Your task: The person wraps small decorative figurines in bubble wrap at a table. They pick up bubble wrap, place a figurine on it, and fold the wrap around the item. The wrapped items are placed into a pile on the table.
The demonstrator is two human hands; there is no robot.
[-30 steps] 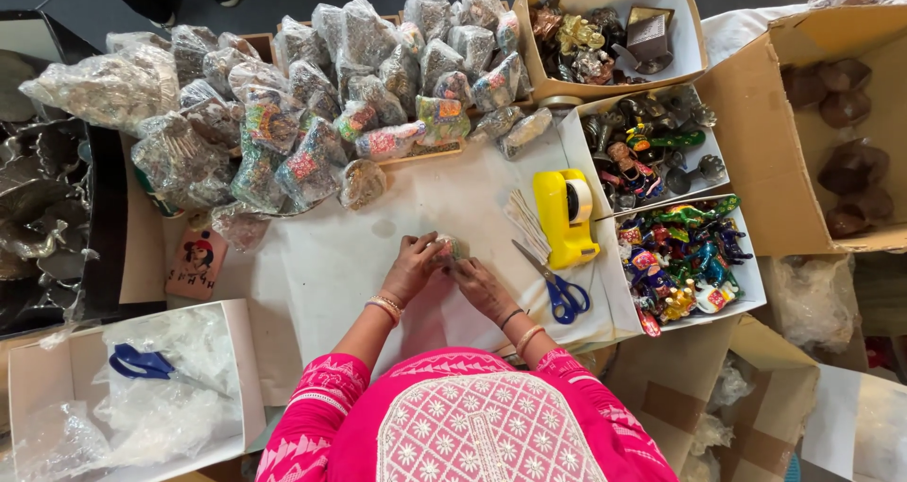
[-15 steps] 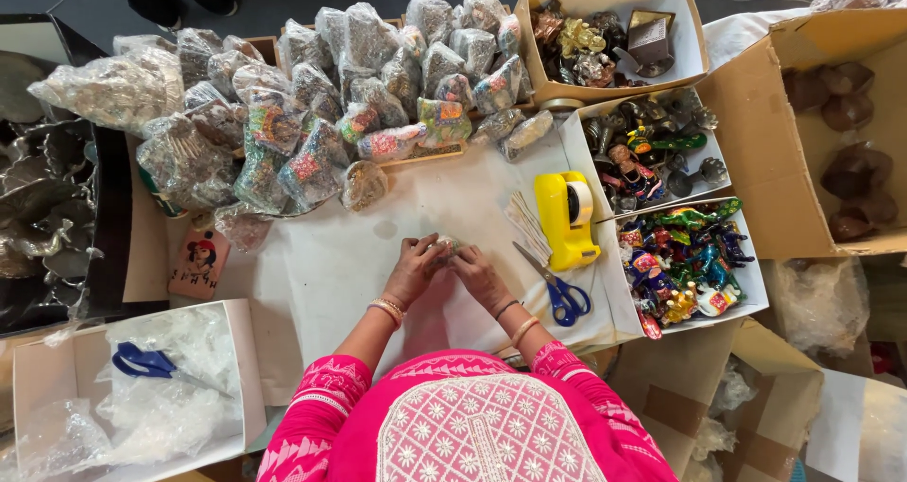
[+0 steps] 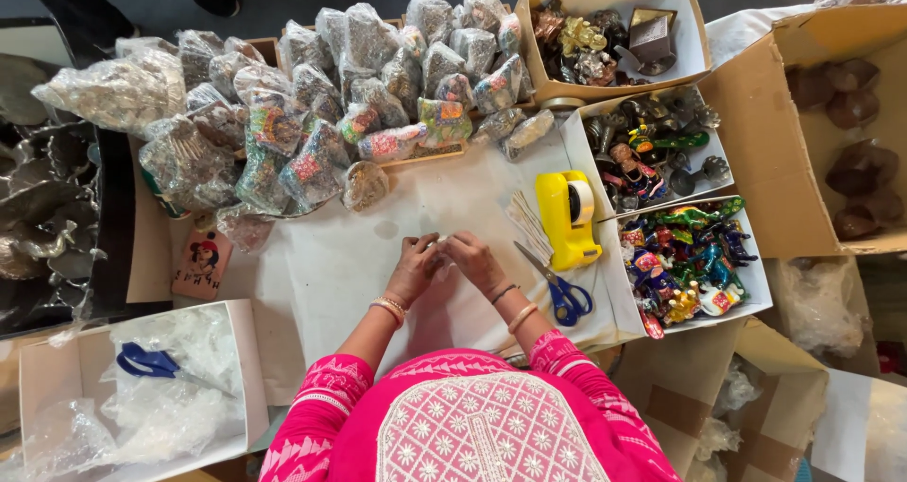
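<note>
I looked straight down at my own two hands, which met at the middle of a white paper-covered counter (image 3: pixel 331 265). My left hand (image 3: pixel 416 266) and right hand (image 3: pixel 475 260) had their fingertips pinched together on a small, pale, crinkly piece of wrapping (image 3: pixel 444 242); both grips were clamped on it, though it was too small for me to tell exactly what it was.

Just to my right lay a yellow tape dispenser (image 3: pixel 565 219), with blue-handled scissors (image 3: pixel 559 288) beside my right wrist and a small fan of thin strips (image 3: pixel 529 222) next to the dispenser. Farther right stood white trays of small painted figurines (image 3: pixel 688 260). Beyond my hands was a large heap of filled clear packets (image 3: pixel 312 113). At my lower left sat a box of loose plastic bags (image 3: pixel 179 387).

The risks, as I judged them: the wrapping was slight and slippery-looking, so a loosened pinch could have let it drop or unfold. The scissors lay close to my right forearm, and a careless sweep could have knocked them or caught my wrist. The nearest packets sat at the heap's edge and looked ready to slide onto my work.

Open room was the bare white paper right around and to the left of my hands; the right side was crowded, and the counter's near edge was against my body.
</note>
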